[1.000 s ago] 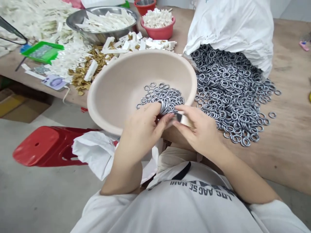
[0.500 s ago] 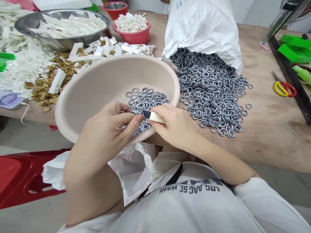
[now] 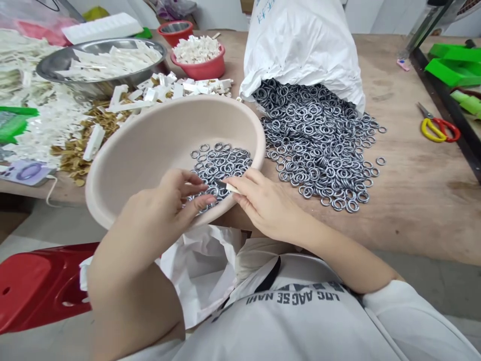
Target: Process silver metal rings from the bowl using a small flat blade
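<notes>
My right hand grips a small knife with a pale handle and a short dark blade pointing left. Over the near side of a beige basin, my left hand has its thumb and fingers apart, and I see nothing between them. Grey metallic-looking rings lie in the basin beneath both hands. A large heap of the same rings spills from a white sack onto the table, right of the basin.
Scissors with yellow and red handles lie at the right, near green trays. Behind the basin are a steel bowl of white strips and a red bowl of white pieces. A red stool stands lower left.
My left thumb and fingers have spread from a pinch, letting go of a ring. The knife has tilted and dropped slightly in my right hand. The camera view has shifted a little.
</notes>
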Available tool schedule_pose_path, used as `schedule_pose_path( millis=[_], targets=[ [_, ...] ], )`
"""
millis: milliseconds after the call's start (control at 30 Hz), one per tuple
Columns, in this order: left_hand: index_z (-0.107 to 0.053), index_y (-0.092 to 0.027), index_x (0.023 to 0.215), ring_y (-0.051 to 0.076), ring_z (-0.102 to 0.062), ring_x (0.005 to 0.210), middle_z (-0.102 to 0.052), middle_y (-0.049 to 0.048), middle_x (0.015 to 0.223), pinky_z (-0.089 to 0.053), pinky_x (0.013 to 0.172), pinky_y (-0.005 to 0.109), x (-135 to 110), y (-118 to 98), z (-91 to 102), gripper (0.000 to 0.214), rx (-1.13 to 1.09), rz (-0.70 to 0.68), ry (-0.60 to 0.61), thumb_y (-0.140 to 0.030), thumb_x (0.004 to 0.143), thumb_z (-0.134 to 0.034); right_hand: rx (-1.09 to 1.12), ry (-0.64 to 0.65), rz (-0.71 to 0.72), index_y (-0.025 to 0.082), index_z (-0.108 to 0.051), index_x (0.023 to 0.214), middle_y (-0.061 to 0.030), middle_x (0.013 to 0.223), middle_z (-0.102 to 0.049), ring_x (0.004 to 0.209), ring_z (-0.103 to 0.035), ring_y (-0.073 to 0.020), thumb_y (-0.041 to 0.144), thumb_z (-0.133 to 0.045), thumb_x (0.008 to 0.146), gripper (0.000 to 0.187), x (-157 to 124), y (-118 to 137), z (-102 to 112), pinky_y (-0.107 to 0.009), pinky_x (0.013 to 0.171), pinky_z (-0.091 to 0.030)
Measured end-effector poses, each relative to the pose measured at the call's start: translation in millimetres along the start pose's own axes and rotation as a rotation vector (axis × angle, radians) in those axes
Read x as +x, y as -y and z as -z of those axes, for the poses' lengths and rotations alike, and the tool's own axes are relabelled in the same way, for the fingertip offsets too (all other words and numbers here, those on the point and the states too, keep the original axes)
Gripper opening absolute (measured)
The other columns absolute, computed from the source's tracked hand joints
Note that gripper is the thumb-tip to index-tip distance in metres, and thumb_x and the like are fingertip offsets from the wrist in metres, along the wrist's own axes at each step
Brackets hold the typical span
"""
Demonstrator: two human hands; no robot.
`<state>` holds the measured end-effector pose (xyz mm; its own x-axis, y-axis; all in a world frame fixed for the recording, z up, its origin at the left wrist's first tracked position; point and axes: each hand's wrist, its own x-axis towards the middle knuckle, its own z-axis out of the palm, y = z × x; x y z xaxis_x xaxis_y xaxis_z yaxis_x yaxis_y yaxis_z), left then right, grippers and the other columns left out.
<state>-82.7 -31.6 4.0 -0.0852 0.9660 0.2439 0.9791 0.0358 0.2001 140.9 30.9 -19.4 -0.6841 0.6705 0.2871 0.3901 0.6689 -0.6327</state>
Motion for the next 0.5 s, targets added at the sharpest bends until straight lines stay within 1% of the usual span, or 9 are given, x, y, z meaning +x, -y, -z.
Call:
schedule_pose_path(
  millis=[67,100,133,167,233,267,300,400,500],
  targets=[
    [-0.063,-0.023,0.120,0.020,-0.073,0.080,-0.077,0.0056,0.112,-0.052,0.071,0.029,-10.6,-14.2,-6.8,0.032,0.008,-0.045,-0.207,-0.041,0.093,-0.063,0.013,-0.026,-0.002,0.022,-0.060,0.133,-0.0068,0.119,-0.063,0.096,-0.062,-0.0197,0.028,-0.038,0.106,0.035,-3.7,-9.3,1.4,-0.031,0.080,-0.048],
    [-0.063,-0.022,0.120,0.021,-0.074,0.090,-0.075,0.0071,0.115,-0.053,0.078,0.032,-16.0,-24.8,-12.3,0.028,-0.045,-0.073,-0.323,-0.036,0.096,-0.060,0.014,-0.058,-0.018,0.023,-0.060,0.133,-0.0068,0.119,-0.064,0.097,-0.062,-0.0198,0.028,-0.038,0.106,0.035,-6.9,-17.2,3.8,-0.031,0.080,-0.047],
    [-0.064,-0.021,0.117,0.021,-0.073,0.095,-0.075,0.0072,0.110,-0.054,0.084,0.032,-20.4,-37.4,-20.0,0.023,-0.132,-0.096,-0.437,-0.030,0.097,-0.059,0.015,-0.098,-0.047,0.023,-0.061,0.132,-0.0067,0.119,-0.064,0.098,-0.062,-0.0198,0.029,-0.038,0.106,0.035,-11.2,-27.2,7.1,-0.031,0.081,-0.047],
    [-0.065,-0.021,0.112,0.019,-0.072,0.093,-0.075,0.0049,0.101,-0.054,0.085,0.030,-22.7,-51.3,-29.9,0.018,-0.199,-0.200,-0.455,-0.026,0.095,-0.061,-0.006,-0.163,-0.102,0.022,-0.063,0.128,-0.0070,0.116,-0.066,0.096,-0.062,-0.0200,0.028,-0.039,0.106,0.033,-16.7,-38.8,11.1,-0.031,0.080,-0.046],
    [-0.065,-0.021,0.107,0.016,-0.070,0.092,-0.074,0.0033,0.100,-0.054,0.087,0.027,-18.6,-79.4,-56.6,0.012,-0.311,-0.471,-0.149,-0.021,0.096,-0.059,-0.057,-0.312,-0.254,0.021,-0.067,0.115,-0.0064,0.106,-0.067,0.089,-0.061,-0.0198,0.031,-0.043,0.104,0.028,-31.2,-63.8,20.1,-0.030,0.075,-0.043],
    [-0.065,-0.019,0.108,0.018,-0.070,0.096,-0.073,0.0056,0.105,-0.055,0.089,0.029,-11.8,-91.9,-72.4,0.013,-0.314,-0.521,-0.040,-0.021,0.098,-0.056,-0.067,-0.340,-0.322,0.021,-0.069,0.106,-0.0049,0.096,-0.067,0.083,-0.059,-0.0190,0.036,-0.046,0.104,0.027,-39.7,-75.6,24.1,-0.030,0.071,-0.041],
    [-0.064,-0.018,0.111,0.020,-0.068,0.101,-0.072,0.0081,0.111,-0.054,0.091,0.032,-2.2,-102.4,-88.6,0.016,-0.277,-0.514,0.031,-0.019,0.099,-0.052,-0.063,-0.361,-0.374,0.021,-0.069,0.099,-0.0029,0.085,-0.064,0.076,-0.057,-0.0181,0.042,-0.047,0.103,0.030,-48.6,-85.9,27.3,-0.029,0.067,-0.038],
    [-0.060,-0.013,0.120,0.028,-0.064,0.108,-0.063,0.0170,0.124,-0.054,0.089,0.040,33.2,-119.3,-131.8,0.024,-0.132,-0.404,0.130,-0.015,0.099,-0.048,-0.029,-0.411,-0.473,0.022,-0.068,0.094,0.0011,0.069,-0.056,0.066,-0.050,-0.0165,0.053,-0.045,0.102,0.039,-74.3,-105.7,30.5,-0.029,0.062,-0.034],
    [-0.062,-0.014,0.107,0.031,-0.061,0.107,-0.062,0.0162,0.116,-0.053,0.087,0.042,59.4,-117.3,-157.4,0.014,-0.107,-0.396,0.163,-0.018,0.096,-0.055,0.009,-0.446,-0.513,0.022,-0.070,0.098,0.0002,0.073,-0.060,0.068,-0.053,-0.0167,0.056,-0.046,0.101,0.042,-92.1,-114.1,26.3,-0.029,0.063,-0.035]
  ],
)
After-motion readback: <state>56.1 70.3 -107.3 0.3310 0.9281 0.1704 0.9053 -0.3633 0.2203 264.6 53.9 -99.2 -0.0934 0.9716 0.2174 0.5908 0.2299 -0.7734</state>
